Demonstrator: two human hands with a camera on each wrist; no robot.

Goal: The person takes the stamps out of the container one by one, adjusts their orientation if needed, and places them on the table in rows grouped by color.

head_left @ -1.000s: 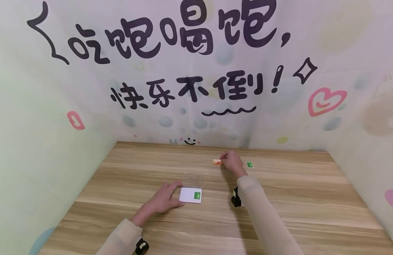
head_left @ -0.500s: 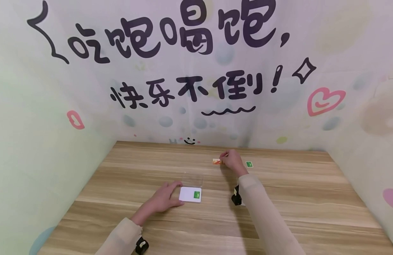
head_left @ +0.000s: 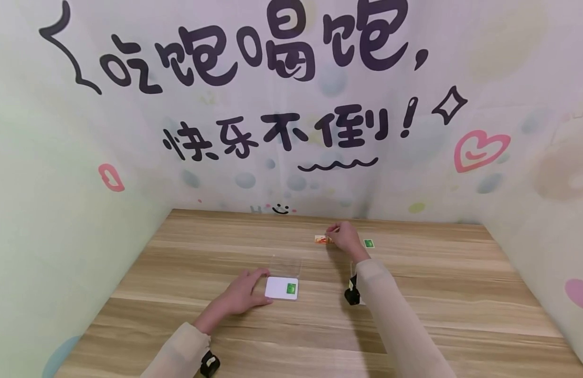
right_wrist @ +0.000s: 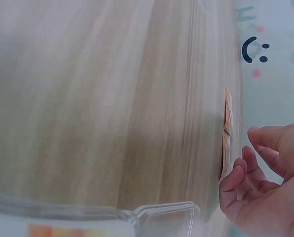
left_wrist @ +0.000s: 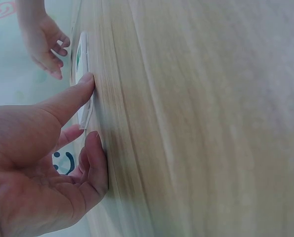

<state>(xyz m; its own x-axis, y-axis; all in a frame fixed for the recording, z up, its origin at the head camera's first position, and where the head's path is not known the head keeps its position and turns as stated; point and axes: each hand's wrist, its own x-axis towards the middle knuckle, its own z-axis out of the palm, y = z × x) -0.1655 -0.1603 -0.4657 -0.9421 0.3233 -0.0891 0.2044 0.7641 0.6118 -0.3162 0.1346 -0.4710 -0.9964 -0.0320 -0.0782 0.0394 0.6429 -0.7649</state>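
On the table, my left hand point(head_left: 241, 294) holds a small clear plastic case point(head_left: 274, 288) by its left part, thumb at the near edge, fingers at the far edge. Its transparent lid point(head_left: 285, 266) lies folded back; inside are a white surface and a small green picture point(head_left: 291, 288). Farther back, my right hand point(head_left: 346, 239) hovers low over two small orange-printed, stamp-like pieces point(right_wrist: 229, 113) lying side by side. Its fingers are loosely curled, with nothing visible between them; one fingertip is right at the nearer piece point(right_wrist: 225, 158).
A green stamp-like piece point(head_left: 369, 243) lies to the right of my right hand. Partly under the right wrist sits another clear case point(right_wrist: 161, 211) with orange print in it. The table point(head_left: 201, 247) meets a printed backdrop point(head_left: 234, 194) behind.
My right hand stays by the orange-printed pieces, its fingers shifting only slightly. The left hand and its case keep their place; the view drifts a little.
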